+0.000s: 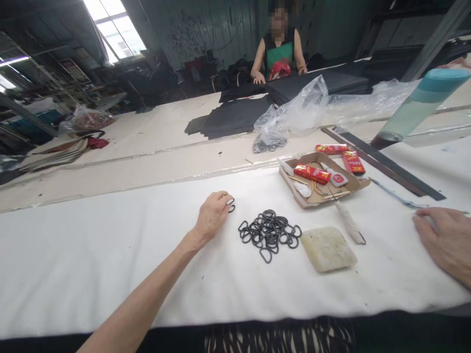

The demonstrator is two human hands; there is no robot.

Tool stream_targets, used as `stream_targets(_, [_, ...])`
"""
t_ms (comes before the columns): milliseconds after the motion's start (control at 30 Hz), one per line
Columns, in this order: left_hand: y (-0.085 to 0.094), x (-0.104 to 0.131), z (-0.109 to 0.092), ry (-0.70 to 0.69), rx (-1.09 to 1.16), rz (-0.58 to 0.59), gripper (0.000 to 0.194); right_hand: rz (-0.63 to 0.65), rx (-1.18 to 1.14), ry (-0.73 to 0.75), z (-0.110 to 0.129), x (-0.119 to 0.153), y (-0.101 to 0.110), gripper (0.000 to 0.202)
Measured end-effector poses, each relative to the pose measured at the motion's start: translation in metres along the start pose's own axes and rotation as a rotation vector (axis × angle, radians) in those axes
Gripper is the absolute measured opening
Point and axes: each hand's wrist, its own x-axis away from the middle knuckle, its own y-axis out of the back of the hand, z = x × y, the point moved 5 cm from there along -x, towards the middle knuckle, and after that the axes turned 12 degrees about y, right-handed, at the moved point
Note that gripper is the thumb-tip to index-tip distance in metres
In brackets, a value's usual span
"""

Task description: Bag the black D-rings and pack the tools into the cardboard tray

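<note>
our left hand (213,213) reaches over the white cloth (154,274), thumb and fingertips clamped on a black d-shaped ring (231,209); the fingertips cover its middle, so it may be one ring or two. just right of those fingers and a little nearer us lies a loose heap of glossy black d-shaped rings (272,230), one set slightly apart at its near edge. past the heap from the same fingers sits a pale yellowish, rounded-square block (328,249).

our right hand (447,240) rests at the cloth's far right, fingers bent; we cannot tell whether they close on anything. just beyond its fingertips is the end of a thin bluish strip (401,198). left of these fingers lies a slim tool with a cloth-wrapped handle (349,223), its point towards a shallow brown cardboard tray (292,191) holding a red printed carton (312,174). farther beyond our left fingers, a crumpled clear plastic bag (294,115) lies near stacked flat black sheets (235,117).
</note>
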Motion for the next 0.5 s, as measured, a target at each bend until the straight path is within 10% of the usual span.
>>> stream_targets(233, [0.001,0.043,-0.037,-0.169,0.194,0.148,0.011,0.005,0.043,-0.017,0.002,0.002,0.003,0.048])
stream_targets(500, [-0.015,0.046,-0.025,-0.077,0.236,0.184,0.015,0.029,0.027,-0.021,0.001,0.002,0.001,0.049])
